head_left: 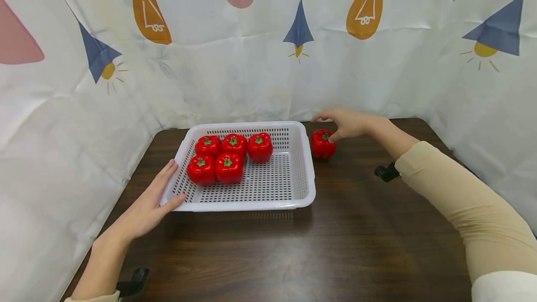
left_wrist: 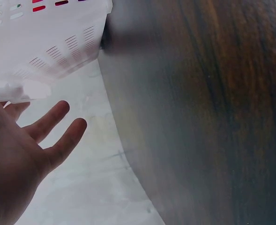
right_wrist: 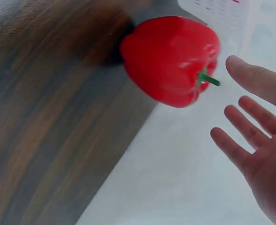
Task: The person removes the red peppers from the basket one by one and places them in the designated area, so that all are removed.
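Observation:
Several red bell peppers (head_left: 229, 168) with green stems sit in a white slotted plastic basket (head_left: 268, 205), mostly toward its left side. My left hand (head_left: 147, 209) rests at the basket's left rim, thumb over the front corner and fingers spread along the side. In the left wrist view, two of its fingers (left_wrist: 65, 140) stretch out straight below the basket wall. Just right of the basket, another red bell pepper (head_left: 322, 146) stands on the table. Over it hovers my right hand (head_left: 346, 122), thumb and fingers apart. The right wrist view has a gap between this pepper (right_wrist: 170, 61) and the thumb.
The dark wooden table (head_left: 260, 255) runs beneath everything. A white curtain (head_left: 235, 78) printed with lamps and bulbs hangs along the back and both sides, right behind the basket and the single pepper.

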A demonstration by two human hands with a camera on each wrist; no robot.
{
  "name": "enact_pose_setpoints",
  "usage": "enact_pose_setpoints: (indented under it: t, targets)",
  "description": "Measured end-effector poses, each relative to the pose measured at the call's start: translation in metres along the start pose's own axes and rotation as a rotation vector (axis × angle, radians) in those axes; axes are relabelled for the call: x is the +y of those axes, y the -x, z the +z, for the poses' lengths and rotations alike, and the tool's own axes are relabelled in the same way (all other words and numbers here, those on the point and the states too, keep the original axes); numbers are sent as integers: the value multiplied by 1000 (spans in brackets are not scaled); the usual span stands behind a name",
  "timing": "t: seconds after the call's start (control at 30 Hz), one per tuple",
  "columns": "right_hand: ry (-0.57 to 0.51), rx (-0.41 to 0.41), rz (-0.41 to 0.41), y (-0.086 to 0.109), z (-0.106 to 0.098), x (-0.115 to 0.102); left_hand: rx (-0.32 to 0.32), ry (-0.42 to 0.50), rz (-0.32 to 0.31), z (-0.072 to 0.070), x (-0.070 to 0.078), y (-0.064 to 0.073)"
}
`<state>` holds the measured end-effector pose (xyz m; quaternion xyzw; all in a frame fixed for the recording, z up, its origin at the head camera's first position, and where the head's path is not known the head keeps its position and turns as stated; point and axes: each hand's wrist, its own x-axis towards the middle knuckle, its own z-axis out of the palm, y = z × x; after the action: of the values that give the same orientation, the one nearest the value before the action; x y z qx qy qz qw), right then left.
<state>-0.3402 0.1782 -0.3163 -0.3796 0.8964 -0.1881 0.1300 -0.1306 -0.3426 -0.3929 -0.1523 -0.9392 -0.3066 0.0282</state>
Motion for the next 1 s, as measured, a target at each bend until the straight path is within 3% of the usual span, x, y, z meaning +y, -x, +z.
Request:
enact_pose_setpoints:
  t: [0.53, 1.0]
  targets:
    - [66, -14, -70, -29, -23, -48, 3, 4, 3, 0, 0, 1]
    - [117, -94, -64, -72, -9, -94, 8, 1, 5, 0, -1, 2]
